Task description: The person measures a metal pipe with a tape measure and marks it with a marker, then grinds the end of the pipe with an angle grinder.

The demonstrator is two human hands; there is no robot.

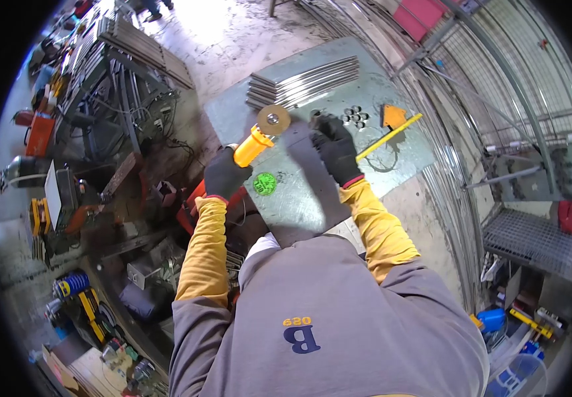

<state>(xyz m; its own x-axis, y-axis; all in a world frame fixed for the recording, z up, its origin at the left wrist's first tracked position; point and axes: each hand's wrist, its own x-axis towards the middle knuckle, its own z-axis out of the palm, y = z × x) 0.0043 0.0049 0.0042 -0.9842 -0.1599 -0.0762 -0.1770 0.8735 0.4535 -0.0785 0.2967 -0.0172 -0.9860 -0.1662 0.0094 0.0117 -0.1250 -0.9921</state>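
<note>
My left hand (225,173), in a black glove, is wrapped round the body of a yellow angle grinder (251,148). The grinder's brown disc (274,120) faces up, above the metal-topped table (286,202). My right hand (335,149), also gloved in black, is over the table to the right of the disc. Its fingers are curled together, and what they hold, if anything, is too dark to make out. Several short cut tube pieces (355,117) stand just beyond its fingertips. A green round sticker (264,184) lies near my left wrist.
Long metal tubes (315,81) lie at the table's far side. An orange magnetic-square-like block (393,116) and a yellow measuring stick (390,137) are at the right. A rack of metal bars (143,49) stands left; a metal grid (530,241) is at right.
</note>
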